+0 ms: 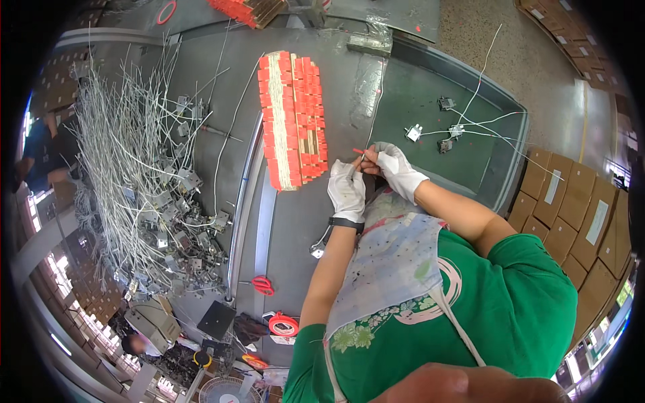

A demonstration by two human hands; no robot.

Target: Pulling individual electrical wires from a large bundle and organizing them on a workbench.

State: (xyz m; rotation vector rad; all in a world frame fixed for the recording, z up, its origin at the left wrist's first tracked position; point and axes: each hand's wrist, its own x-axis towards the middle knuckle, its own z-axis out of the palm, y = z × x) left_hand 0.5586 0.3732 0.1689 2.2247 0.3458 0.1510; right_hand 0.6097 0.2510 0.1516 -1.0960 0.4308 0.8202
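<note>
My left hand (347,189) and my right hand (396,169) wear white gloves with bare fingertips and meet in front of my apron. Both are closed, pinching a thin white wire (374,115) that runs up across the bench. At my fingers a small red strip (358,151) sticks out by the wire; the fingers partly hide it. A small metal part (318,250) with a wire lies beside my left forearm. Just left of my hands stands a long stack of red tape strips on card (311,127).
A tangled heap of white wires with metal parts (161,201) covers the left side, behind a metal rail (246,181). Red scissors (263,285) and a red tape roll (283,325) lie near. At right, a green-floored tray (430,181) holds several wired parts; cartons (571,201) stand beyond.
</note>
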